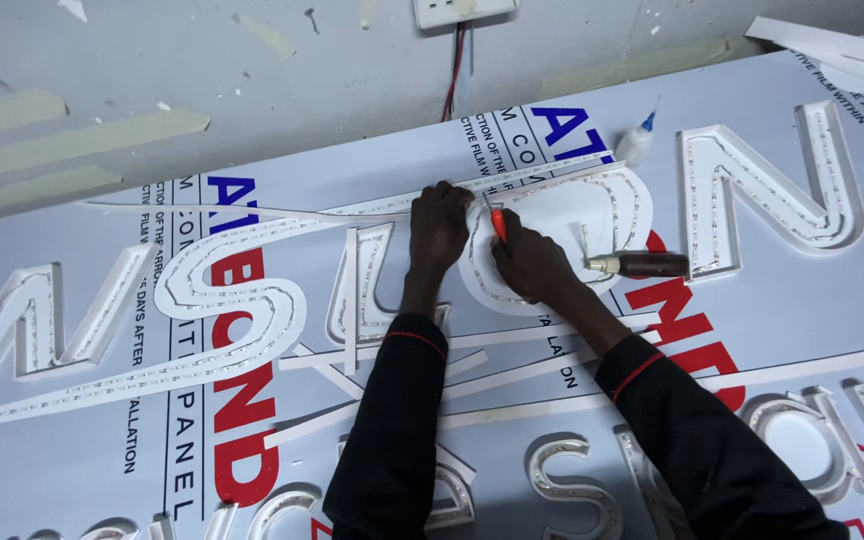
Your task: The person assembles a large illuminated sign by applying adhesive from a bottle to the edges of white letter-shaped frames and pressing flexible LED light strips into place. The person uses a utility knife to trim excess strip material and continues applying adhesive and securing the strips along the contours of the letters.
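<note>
A small squeeze bottle (pixel 636 143) with a blue nozzle is seen standing upright on the large printed panel (pixel 372 150), just beyond the upper right curve of the rounded channel letter (pixel 562 215); what is inside it cannot be told. The channel letters themselves are formed as shallow white troughs, and rows of small lights are seen lining the inside walls of the angular letter (pixel 762 190) to the right and of the curved letter (pixel 237 300) to the left.

The rounded channel letter is lain flat on the panel between the two hands. The left hand (pixel 439 228) is pressed down on the letter's upper left rim, its fingers (pixel 452 193) held close together and curled over the edge. The right hand (pixel 530 262) is rested on the white face inside the letter, its fingers closed around a knife with an orange handle (pixel 498 224); the blade is pointed upward toward the left hand's fingertips, just beside them at the rim.

A wooden-handled tool (pixel 640 264) with a metal collar is lain on the letter's right side, near the right hand but apart from it. Loose white strips (pixel 512 375) are scattered across the panel around both dark sleeves (pixel 392 420).
</note>
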